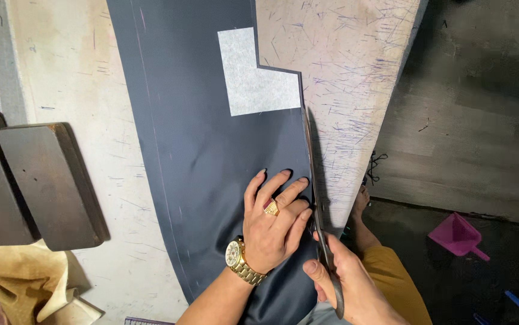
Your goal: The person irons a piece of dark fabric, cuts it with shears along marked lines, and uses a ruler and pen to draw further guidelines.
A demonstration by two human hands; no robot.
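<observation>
I'm pressing my left hand (271, 225) flat, fingers spread, on the dark cloth (211, 150) lying on the counter (67, 78). My right hand (346, 286) is gripping the scissors (315, 180), whose blades are running along the cloth's right edge below the white patch (250, 81). Two dark blocks (30, 180) are sitting well apart to the left.

Dark navy cloth (211, 150), white patch (253, 78), pink dustpan (457, 236).
</observation>
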